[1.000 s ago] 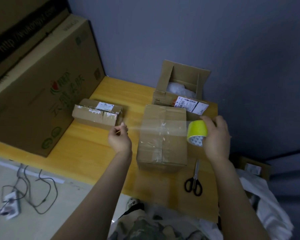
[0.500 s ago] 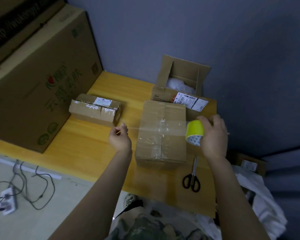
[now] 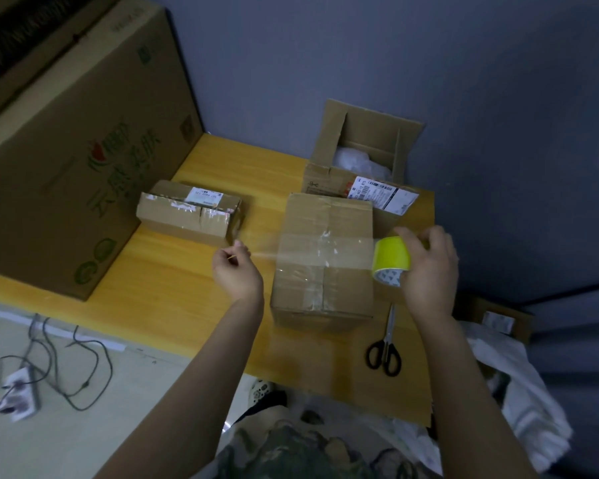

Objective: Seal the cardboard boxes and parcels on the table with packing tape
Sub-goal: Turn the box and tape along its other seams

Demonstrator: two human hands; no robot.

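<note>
A closed brown box (image 3: 322, 292) stands in the middle of the yellow table (image 3: 173, 292). My right hand (image 3: 429, 267) grips a yellow tape roll (image 3: 391, 259) at the box's right edge. A clear strip of tape (image 3: 312, 250) stretches from the roll leftward over the box top. My left hand (image 3: 237, 271) pinches the strip's free end just left of the box. A small flat parcel (image 3: 187, 212) with a white label lies further left. Behind the middle box stands an open box (image 3: 360, 160) with white filling and a shipping label.
Black-handled scissors (image 3: 384, 347) lie on the table right of the middle box. A large printed carton (image 3: 66, 150) stands along the table's left side. Cables and a power strip (image 3: 18, 392) lie on the floor at left. White cloth (image 3: 519, 392) is heaped at right.
Both hands stay on the stretched tape, which sits a little lower over the box top. The camera view has shifted slightly.
</note>
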